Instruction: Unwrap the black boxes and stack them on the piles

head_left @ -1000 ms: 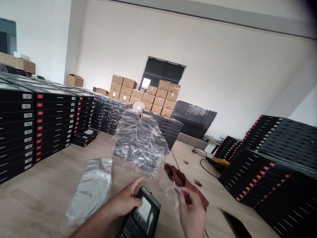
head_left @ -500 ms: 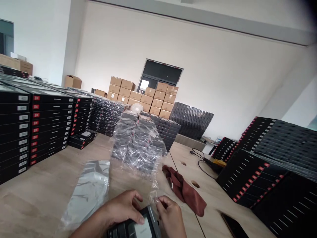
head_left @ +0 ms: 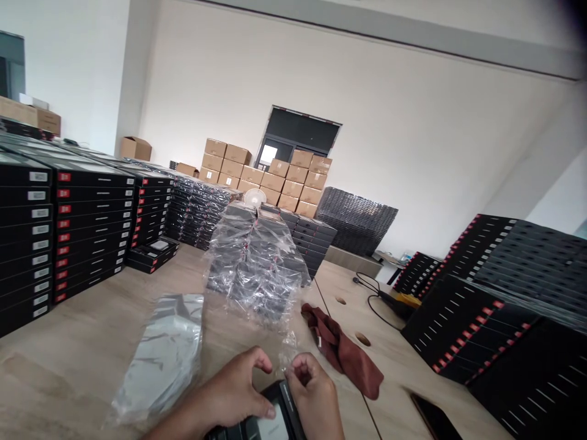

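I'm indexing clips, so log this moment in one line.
left hand: thumb on black box | right hand: pinching clear film | right side: maroon cloth, phone | left side: flat plastic packaging

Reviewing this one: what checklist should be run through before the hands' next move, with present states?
1. Left hand touching black box: ok, thumb on top.
2. Right hand at clear film: ok, fingertips pinched there.
3. Whole box in view: not ok, cut off below.
4. Box's underside support: cannot tell.
5. Reddish-brown cloth apart from both hands: ok.
6. Phone apart from both hands: ok.
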Available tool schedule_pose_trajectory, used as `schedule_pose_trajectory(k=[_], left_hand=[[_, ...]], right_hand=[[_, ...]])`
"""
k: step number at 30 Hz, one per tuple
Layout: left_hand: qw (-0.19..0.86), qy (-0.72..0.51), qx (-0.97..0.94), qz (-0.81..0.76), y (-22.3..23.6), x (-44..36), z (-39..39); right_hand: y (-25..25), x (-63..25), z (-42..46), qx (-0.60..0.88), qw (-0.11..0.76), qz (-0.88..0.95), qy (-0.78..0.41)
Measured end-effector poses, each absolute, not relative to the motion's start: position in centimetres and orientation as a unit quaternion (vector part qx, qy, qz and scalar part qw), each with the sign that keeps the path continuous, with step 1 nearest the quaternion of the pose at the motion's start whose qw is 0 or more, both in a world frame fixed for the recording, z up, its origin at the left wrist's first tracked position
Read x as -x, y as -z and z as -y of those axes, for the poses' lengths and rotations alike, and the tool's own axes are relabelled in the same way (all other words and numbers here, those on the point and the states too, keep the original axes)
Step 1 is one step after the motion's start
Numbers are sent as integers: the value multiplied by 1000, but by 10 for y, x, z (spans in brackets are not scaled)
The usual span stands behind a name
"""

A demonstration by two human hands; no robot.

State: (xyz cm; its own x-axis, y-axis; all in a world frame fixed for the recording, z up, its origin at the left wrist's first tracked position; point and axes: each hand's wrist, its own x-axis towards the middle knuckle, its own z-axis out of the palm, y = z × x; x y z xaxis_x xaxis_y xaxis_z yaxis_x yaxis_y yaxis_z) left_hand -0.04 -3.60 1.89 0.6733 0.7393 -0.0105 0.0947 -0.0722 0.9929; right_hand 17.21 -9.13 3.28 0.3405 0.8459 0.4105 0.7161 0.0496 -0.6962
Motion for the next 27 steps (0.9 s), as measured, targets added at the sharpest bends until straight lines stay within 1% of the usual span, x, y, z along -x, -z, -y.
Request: schedule_pose_trajectory(k=[3, 6, 11, 14, 18, 21, 23, 27], left_hand=[[603, -262, -684, -317, -19, -1, 37], [601, -277, -681, -314, -20, -1, 36], [577, -314, -698, -285, -24, 2, 37], [532, -306, -738, -281, -29, 5, 38], [459, -279, -787, -305, -31, 8, 39], [457, -270, -795, -295, -30, 10, 38], [463, -270, -793, -289, -29, 10, 38], [464, -272, -794, -284, -23, 9, 35]], right_hand=[[-34, -170, 91, 668, 482, 559, -99], [-34, -171, 92, 663, 467, 576, -103], [-35, -173, 93, 629, 416, 656, -7], [-35, -172, 93, 618, 375, 690, 44], [-32, -176, 93, 625, 343, 693, 103], [-30, -180, 92, 656, 324, 666, 146], [-29, -180, 92, 682, 326, 638, 150], [-26, -178, 89, 697, 346, 620, 102]])
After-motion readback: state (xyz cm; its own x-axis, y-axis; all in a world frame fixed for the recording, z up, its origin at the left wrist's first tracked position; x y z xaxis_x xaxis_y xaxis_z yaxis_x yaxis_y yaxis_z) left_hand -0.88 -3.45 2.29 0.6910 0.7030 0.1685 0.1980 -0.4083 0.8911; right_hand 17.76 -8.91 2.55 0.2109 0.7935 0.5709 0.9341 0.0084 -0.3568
